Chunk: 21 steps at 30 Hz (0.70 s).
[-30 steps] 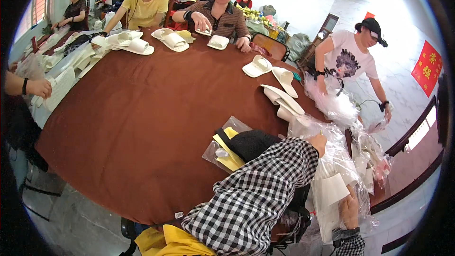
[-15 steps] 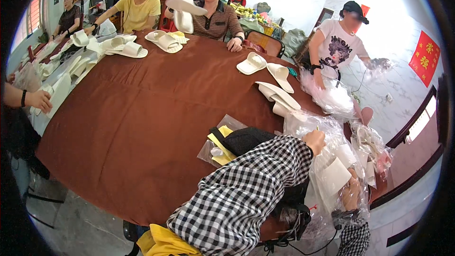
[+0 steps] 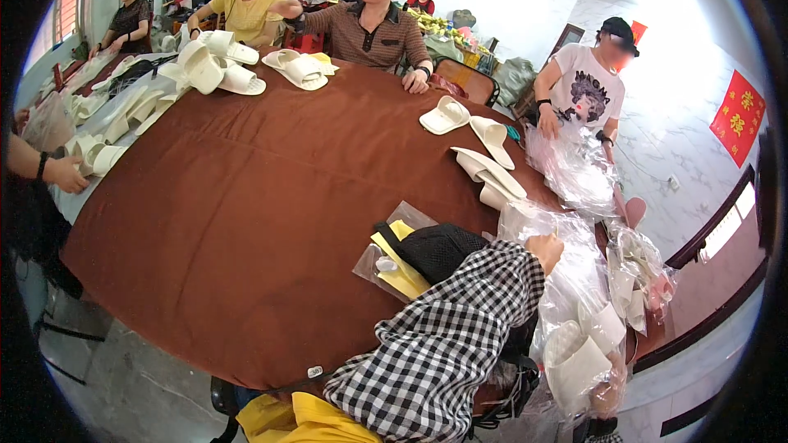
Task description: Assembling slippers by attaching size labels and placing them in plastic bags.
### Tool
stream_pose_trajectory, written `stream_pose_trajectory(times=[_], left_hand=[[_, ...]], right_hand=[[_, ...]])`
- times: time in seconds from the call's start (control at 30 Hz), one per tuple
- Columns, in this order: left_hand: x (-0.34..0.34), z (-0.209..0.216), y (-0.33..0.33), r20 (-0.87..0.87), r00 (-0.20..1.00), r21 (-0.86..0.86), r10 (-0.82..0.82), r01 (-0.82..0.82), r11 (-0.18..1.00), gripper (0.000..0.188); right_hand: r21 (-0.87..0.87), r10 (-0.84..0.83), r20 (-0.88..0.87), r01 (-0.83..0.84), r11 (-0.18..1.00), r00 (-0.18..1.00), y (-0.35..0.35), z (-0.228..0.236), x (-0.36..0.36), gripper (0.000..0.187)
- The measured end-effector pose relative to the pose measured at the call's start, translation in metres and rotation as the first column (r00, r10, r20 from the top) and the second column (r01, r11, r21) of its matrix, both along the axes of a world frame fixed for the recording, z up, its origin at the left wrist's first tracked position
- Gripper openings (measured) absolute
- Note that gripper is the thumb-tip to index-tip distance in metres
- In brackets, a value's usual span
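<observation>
My left hand [image 3: 544, 253] is closed on the upper part of a clear plastic bag [image 3: 566, 271] at the right side of the table. Lower down, my right hand [image 3: 608, 391] shows through the plastic, against a pair of cream-white slippers [image 3: 572, 367]. Its fingers are partly hidden by the slippers and the film, but it appears to grip them. A black mesh pouch [image 3: 439, 248] and a yellow item in a clear packet [image 3: 404, 272] lie beside my checked left sleeve.
Loose slippers [image 3: 490, 141] lie on the brown tablecloth [image 3: 238, 230] toward the far right. More slippers [image 3: 234, 74] are heaped at the far left. Co-workers sit or stand around; one at the right handles plastic bags [image 3: 566, 164]. Cables hang near my lap.
My right hand has moved down and nearer with the slippers, and the plastic stretches longer. The far co-worker's raised slippers have left that hand; slippers now show at the far-left pile.
</observation>
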<state>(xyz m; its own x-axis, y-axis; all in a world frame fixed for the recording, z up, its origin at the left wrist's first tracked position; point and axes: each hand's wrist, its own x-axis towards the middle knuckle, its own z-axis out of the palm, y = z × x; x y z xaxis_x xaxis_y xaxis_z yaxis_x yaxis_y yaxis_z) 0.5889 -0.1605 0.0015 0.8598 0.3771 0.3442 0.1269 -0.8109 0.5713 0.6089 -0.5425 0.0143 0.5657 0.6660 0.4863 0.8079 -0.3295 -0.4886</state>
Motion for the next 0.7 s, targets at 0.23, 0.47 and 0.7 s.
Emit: stream_pose_trajectory(times=[0.23, 0.47, 0.7], left_hand=[[-0.023, 0.032, 0.011, -0.070, 0.964, -0.570, -0.255, 0.172, 0.804, 0.085], [0.008, 0.018, 0.018, 0.171, 0.974, -0.462, -0.147, 0.211, 0.862, 0.047], [-0.020, 0.027, 0.070, 0.189, 0.916, -0.412, 0.353, -0.253, 0.876, 0.029]], right_hand=[[-0.042, -0.019, -0.027, 0.018, 0.999, 0.999, 0.017, 0.030, -0.024, 0.032], [-0.069, 0.143, 0.275, -0.129, 0.989, 0.951, 0.064, 0.053, -0.037, 0.025], [0.276, 0.149, -0.279, -0.069, 0.959, 0.949, 0.016, 0.037, 0.043, 0.038]])
